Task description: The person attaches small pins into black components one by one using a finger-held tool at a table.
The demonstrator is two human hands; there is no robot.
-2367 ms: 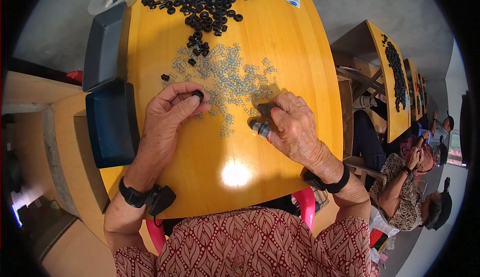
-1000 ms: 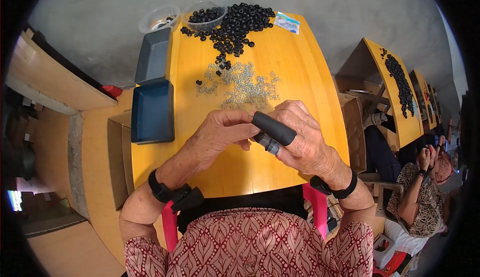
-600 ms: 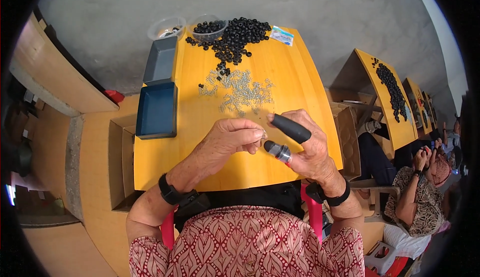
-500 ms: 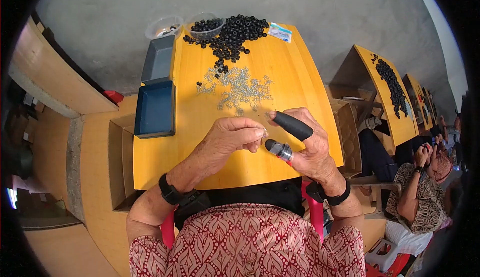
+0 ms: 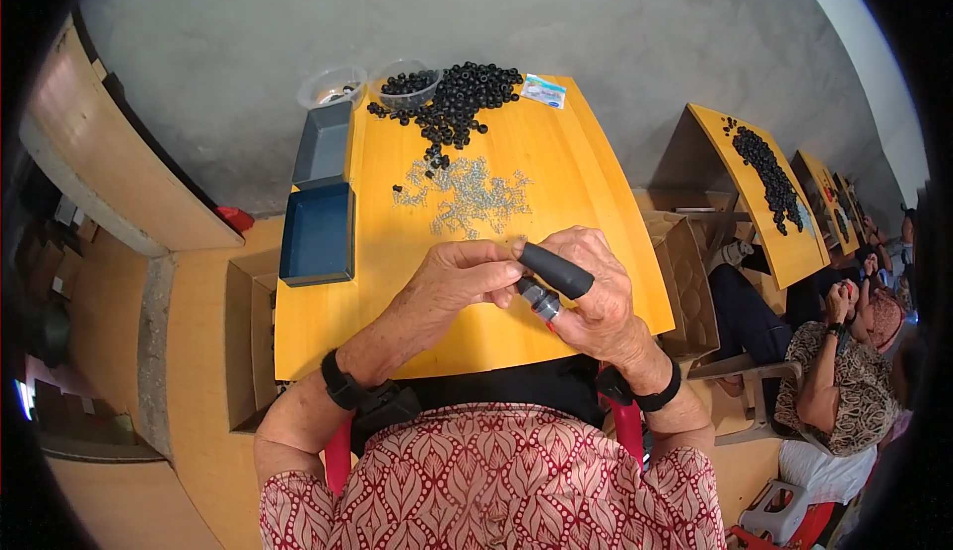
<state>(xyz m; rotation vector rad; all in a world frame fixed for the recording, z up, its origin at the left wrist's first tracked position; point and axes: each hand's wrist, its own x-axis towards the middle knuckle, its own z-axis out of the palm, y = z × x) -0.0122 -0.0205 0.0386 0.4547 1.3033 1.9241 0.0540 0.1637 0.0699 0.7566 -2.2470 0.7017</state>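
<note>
left hand (image 5: 457, 277) pinched tight, contents can't tell | right hand (image 5: 604, 297) half-spread, black finger sleeve (image 5: 558, 270), black-and-grey piece (image 5: 542, 301) at thumb | gap just closed: hands meet above surface (image 5: 596, 183), likely joint work

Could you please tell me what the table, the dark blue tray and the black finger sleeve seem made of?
Table: wood or laminate, slightly glossy, showing yellow grain. Dark blue tray: probably plastic, smooth, with thin even-coloured walls. Black finger sleeve: perhaps rubber, matte, close-fitting; fabric is possible.
</note>
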